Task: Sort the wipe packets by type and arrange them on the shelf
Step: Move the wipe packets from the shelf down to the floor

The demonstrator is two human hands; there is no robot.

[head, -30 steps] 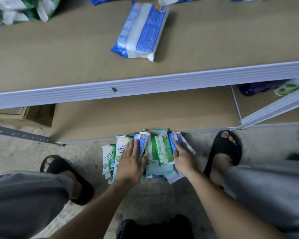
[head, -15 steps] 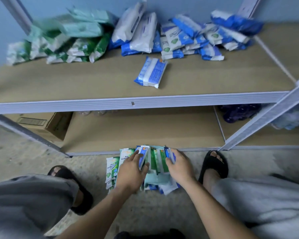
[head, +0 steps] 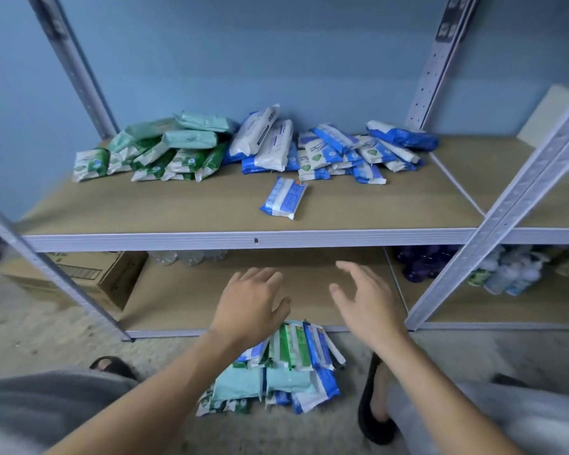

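Okay, green packets (head: 151, 152) are sitting heaped at the left of the shelf (head: 145, 208). Left hand (head: 250, 307) is hovering over the lower board (head: 184, 290), fingers loosely spread, holding nothing. Mixed packets (head: 289, 353) are lying stacked on the floor just below it. One blue packet (head: 284, 198) is lying alone mid-shelf, with the blue heap (head: 329, 149) sitting behind. Right hand (head: 365, 297) is hovering spread, empty.

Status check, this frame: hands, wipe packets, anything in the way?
Left hand open, right hand open, both empty. Mixed pile on floor beneath them; lone blue packet on shelf. No obstruction seen.
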